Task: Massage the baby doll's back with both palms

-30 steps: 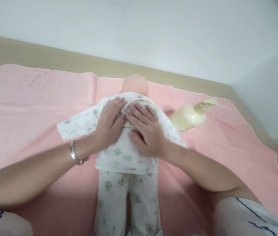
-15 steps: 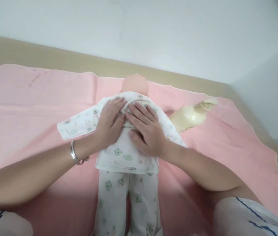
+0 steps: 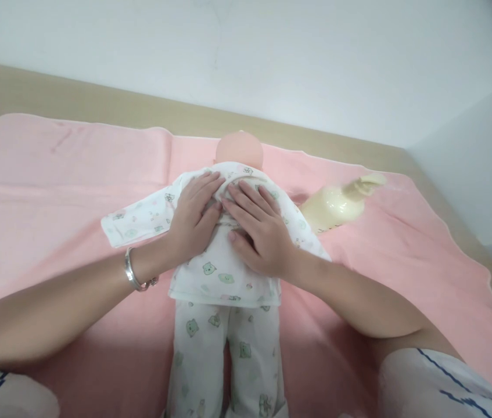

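Doll [image 3: 227, 261] lies lengthwise beneath the fingers [image 3: 249, 201]

It sits mid-frame, its long axis running from upper centre to the bottom edge, with neither hand nearer. The left hand [image 3: 193, 223] rests on its back, fingers nearly together; the right hand [image 3: 267, 235] rests beside it, fingers slightly spread, neither pinching. Right of centre, a pale bottle [image 3: 333, 206] is on pink cloth [image 3: 75, 162]

Doll head [image 3: 239, 150]: smooth, matt, plastic-looking. Shirt [image 3: 223, 288], trousers [image 3: 201, 354]: matt cloth. Pink sheet [image 3: 75, 159]: matt cloth. Bottle [image 3: 333, 207]: glossy plastic. Bracelet [image 3: 129, 269]: shiny metal.
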{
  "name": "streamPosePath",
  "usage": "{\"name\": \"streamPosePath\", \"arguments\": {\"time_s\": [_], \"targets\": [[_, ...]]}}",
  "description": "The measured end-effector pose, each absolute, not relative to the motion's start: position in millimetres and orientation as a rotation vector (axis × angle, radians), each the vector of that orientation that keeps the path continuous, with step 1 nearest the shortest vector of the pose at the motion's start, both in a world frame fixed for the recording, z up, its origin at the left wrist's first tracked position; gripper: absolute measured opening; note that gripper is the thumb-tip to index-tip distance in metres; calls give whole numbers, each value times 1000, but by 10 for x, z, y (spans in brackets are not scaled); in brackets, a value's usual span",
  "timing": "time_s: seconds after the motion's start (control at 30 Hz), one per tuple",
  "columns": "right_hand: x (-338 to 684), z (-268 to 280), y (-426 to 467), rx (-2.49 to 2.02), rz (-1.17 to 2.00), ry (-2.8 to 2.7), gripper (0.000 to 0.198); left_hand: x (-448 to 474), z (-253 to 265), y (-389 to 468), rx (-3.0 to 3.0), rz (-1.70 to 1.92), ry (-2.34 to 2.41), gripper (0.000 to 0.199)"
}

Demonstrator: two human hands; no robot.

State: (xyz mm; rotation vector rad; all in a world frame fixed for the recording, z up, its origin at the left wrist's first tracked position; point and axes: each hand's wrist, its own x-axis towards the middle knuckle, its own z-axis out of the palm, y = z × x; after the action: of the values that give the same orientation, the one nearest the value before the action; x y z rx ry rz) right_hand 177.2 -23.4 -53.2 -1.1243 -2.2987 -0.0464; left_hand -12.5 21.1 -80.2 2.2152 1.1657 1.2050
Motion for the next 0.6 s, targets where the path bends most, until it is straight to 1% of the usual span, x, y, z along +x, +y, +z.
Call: {"name": "streamPosePath", "arguments": {"time_s": [0.43, 0.6], "targets": [[1784, -522, -239, -1141, -19, -2344, 54, -133, -818, 218, 2216, 1228, 1139, 45], [1821, -472, -194, -1387, 128, -2337, 63, -126, -793, 195, 2189, 1192, 1180, 44]]}}
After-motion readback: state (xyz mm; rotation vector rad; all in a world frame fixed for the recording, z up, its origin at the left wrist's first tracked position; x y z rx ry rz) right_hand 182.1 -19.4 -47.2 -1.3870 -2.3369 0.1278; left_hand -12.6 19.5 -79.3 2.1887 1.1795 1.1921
